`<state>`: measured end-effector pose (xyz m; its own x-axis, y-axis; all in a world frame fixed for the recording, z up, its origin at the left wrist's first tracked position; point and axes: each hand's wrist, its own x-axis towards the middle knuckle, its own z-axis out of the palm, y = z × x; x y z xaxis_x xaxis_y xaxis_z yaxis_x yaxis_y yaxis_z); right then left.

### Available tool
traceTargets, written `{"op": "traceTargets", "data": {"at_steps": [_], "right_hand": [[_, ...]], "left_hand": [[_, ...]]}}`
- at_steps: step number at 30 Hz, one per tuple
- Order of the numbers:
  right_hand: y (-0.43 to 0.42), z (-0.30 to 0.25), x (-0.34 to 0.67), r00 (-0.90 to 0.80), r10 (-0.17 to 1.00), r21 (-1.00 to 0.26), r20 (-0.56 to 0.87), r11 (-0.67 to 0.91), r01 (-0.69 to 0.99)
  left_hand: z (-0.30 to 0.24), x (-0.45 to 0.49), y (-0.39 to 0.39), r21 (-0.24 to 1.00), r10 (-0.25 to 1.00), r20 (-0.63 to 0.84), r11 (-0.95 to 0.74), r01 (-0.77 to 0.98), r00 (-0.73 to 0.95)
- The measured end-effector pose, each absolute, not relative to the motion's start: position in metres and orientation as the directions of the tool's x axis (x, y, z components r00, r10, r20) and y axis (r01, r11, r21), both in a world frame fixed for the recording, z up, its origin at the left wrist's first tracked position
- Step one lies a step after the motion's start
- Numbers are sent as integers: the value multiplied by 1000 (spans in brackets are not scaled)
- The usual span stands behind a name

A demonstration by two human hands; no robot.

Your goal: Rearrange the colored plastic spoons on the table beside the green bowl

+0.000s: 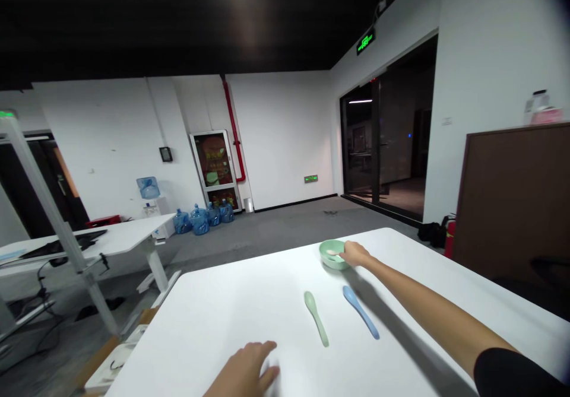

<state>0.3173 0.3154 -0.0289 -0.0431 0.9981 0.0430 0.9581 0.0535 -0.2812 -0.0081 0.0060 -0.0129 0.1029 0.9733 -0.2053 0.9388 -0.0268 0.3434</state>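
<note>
Toward the far edge of the white table stands a light green bowl. My right hand is at the bowl's right rim, its fingers closed on a pale beige spoon whose head shows inside the bowl. The handle is hidden by my fingers, and I cannot tell if they also touch the rim. Nearer to me lie a green spoon and, to its right, a blue spoon, both heads pointing away. My left hand is low over the near side of the table, thumb and fingers apart, holding nothing.
Another white table is at the left, with a metal post beside it. Several blue water bottles stand on the floor near the back wall. A brown cabinet rises at the right, close to a red fire extinguisher.
</note>
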Motion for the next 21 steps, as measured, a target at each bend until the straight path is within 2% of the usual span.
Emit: {"op": "traceTargets", "data": {"at_steps": [5,9,13,21], "right_hand": [[274,-6,351,-117,989,-324,93,141,936],[230,-5,386,-137,990,-361,-16,122,925],[203,-24,407,-100,987,-320,-122,57,946],[190,-60,412,-45,977,-267,-208,-13,964]], "left_hand": [[-11,-7,7,338,971,-216,-29,941,108],[-11,-6,6,339,970,-203,-56,939,131],[-9,-5,2,341,967,-212,-61,938,140],[-9,-6,-3,334,970,-207,-54,941,129]]}}
